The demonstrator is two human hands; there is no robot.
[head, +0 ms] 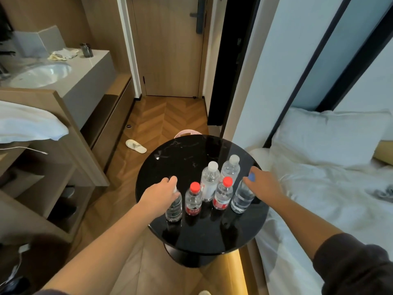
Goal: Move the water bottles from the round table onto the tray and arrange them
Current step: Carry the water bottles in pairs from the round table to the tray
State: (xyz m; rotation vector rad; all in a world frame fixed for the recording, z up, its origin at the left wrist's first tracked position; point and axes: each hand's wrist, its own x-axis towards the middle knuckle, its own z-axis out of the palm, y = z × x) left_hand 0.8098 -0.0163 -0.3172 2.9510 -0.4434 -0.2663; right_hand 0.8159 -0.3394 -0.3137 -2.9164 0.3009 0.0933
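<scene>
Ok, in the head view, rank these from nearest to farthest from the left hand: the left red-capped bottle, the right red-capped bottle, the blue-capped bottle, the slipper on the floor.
From the left hand:
1. Left red-capped bottle, just to its right on the table.
2. Right red-capped bottle, further right.
3. Blue-capped bottle, under the right hand.
4. Slipper, off the table, on the floor beyond.

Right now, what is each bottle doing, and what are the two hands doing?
Left hand: gripping the top of the leftmost clear plastic bottle, which stands upright.
Right hand: closed on the blue-capped clear bottle, upright.
Two red-capped bottles: upright, capped, untouched.
Two white-capped bottles: upright, capped, untouched.
Round black glossy table: holding all six bottles.
Wooden door: shut.
</scene>
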